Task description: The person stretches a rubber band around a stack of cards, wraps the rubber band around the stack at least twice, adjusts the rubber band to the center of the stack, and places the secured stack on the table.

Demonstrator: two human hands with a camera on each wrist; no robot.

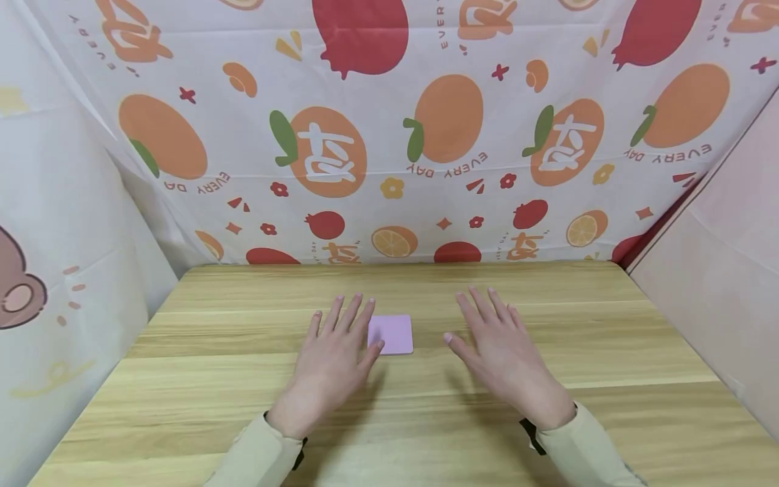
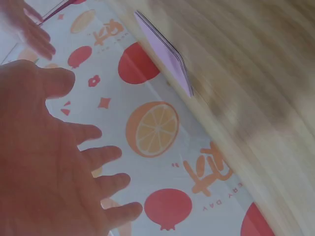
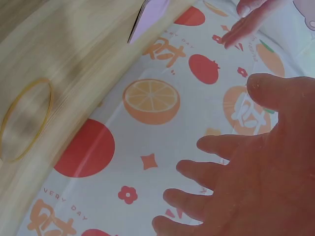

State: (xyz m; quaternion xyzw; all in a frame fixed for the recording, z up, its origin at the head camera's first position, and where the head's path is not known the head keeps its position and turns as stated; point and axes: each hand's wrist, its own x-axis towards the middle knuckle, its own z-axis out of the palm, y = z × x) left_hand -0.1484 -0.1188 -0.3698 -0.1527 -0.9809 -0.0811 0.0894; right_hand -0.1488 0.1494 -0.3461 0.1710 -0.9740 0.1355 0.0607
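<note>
A thin pink square with rounded corners point(image 1: 393, 333) lies flat on the wooden table; its side shows a dark line in the left wrist view. My left hand point(image 1: 331, 358) hovers over the tabletop just left of it, palm down with fingers spread, and overlaps its left edge in the head view. To the right, my right hand point(image 1: 508, 355) is held the same way, fingers straight and apart. Both hands hold nothing. A thin yellow rubber band point(image 3: 50, 98) lies on the table in the right wrist view, hidden behind my right hand in the head view.
The wooden tabletop point(image 1: 213, 392) ends at a fruit-printed white cloth point(image 1: 389, 203) hanging along its back edge. More cloth hangs on the left side point(image 1: 79, 223), and a pale pink panel point(image 1: 718, 257) stands on the right. Shadows of both forearms fall across the wood.
</note>
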